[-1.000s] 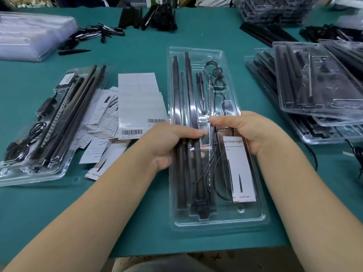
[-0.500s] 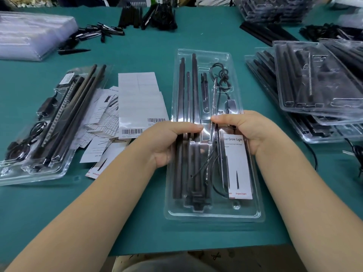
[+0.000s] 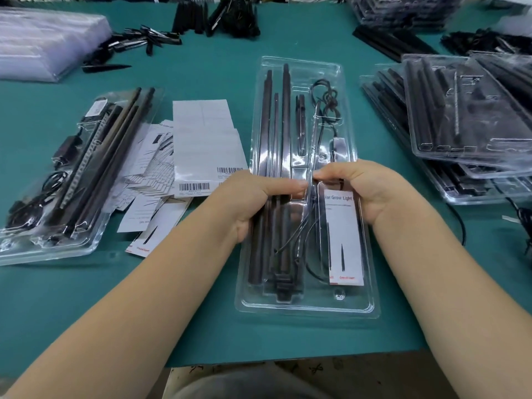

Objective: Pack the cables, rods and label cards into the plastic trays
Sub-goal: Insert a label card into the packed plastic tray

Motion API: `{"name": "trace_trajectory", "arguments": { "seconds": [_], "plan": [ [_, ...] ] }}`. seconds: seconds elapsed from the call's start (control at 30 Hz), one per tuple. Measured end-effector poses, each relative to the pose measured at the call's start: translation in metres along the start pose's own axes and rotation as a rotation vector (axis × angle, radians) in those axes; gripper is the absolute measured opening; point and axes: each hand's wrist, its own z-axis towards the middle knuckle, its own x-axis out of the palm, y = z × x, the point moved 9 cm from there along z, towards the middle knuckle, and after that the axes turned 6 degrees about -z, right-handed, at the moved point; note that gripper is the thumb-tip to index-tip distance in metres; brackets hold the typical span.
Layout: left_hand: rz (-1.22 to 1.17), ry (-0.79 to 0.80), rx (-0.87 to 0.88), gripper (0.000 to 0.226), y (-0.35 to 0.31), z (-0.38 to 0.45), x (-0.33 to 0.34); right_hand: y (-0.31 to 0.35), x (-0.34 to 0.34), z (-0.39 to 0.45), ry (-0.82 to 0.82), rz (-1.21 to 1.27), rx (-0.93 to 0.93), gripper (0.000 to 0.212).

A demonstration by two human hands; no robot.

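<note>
Teal matting covers the desk [image 3: 201,312]. Through the head camera I see the clear tray [image 3: 305,308] at the desk's middle, holding rods [image 3: 283,110], a cable [image 3: 326,99] and a label card [image 3: 345,240]. My left hand [image 3: 253,203] and right hand [image 3: 365,188] grip it, thumbs seemingly pressing its lid. Loose cards [image 3: 201,133] lie leftward.

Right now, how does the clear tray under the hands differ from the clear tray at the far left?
The clear plastic tray under the hands lies straight and shows a white label card; the clear plastic tray at far left lies angled, untouched, card unseen. Both hold black rods and cables.
</note>
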Motion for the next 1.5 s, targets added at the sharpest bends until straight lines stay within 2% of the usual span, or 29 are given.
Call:
{"name": "trace_trajectory", "arguments": {
  "seconds": [0.07,0.27,0.33,0.4,0.5,0.73,0.8,0.93,1.03,1.13,1.2,1.3,1.37,1.43,1.5],
  "plan": [
    [0.016,-0.028,0.003,0.042,-0.001,0.0,0.0,-0.001,-0.004,0.001,-0.028,0.025,-0.001,0.01],
    [0.001,-0.03,0.008,0.041,-0.001,-0.001,-0.002,0.005,-0.006,0.006,-0.031,-0.007,-0.021,0.011],
    [0.06,-0.049,0.03,0.034,-0.001,-0.001,-0.004,0.012,-0.011,0.008,-0.081,-0.023,-0.057,0.01],
    [0.093,-0.047,0.048,0.015,-0.002,-0.001,-0.003,0.015,-0.017,0.011,-0.126,0.04,-0.078,0.013],
    [0.103,0.002,0.039,0.022,-0.001,0.001,0.001,0.014,-0.021,0.012,-0.147,0.076,-0.075,0.013],
    [0.098,0.078,0.029,0.005,0.002,0.003,0.006,0.014,-0.018,0.013,-0.084,0.045,-0.032,0.018],
    [0.079,0.081,0.039,0.006,0.001,0.002,0.006,0.015,-0.017,0.013,-0.071,0.052,-0.034,0.018],
    [-0.018,0.021,0.12,0.026,-0.008,0.003,0.003,0.013,-0.014,0.012,-0.048,0.079,-0.022,0.013],
    [-0.072,-0.011,0.188,0.022,-0.017,0.003,0.001,0.009,-0.007,0.012,-0.024,0.023,-0.015,0.011],
    [-0.056,0.027,0.18,0.009,-0.016,0.004,0.004,0.008,-0.007,0.014,-0.035,0.025,-0.021,0.013],
    [-0.065,0.022,0.177,0.009,-0.015,0.004,0.004,0.01,-0.007,0.014,-0.041,0.002,-0.043,0.017],
    [-0.081,0.018,0.15,0.009,-0.014,0.005,0.002,0.01,-0.003,0.012,0.009,0.011,-0.035,0.008],
    [-0.037,0.011,0.127,0.02,-0.013,0.006,-0.002,0.01,0.002,0.009,0.057,0.022,-0.021,0.008],
    [0.025,-0.017,0.128,0.052,-0.013,0.007,-0.007,0.014,-0.001,0.009,0.047,0.03,-0.047,0.022],
    [0.106,-0.066,0.17,0.076,-0.015,0.005,-0.008,0.019,-0.003,0.007,0.032,0.058,-0.092,0.019]
  ]
}}
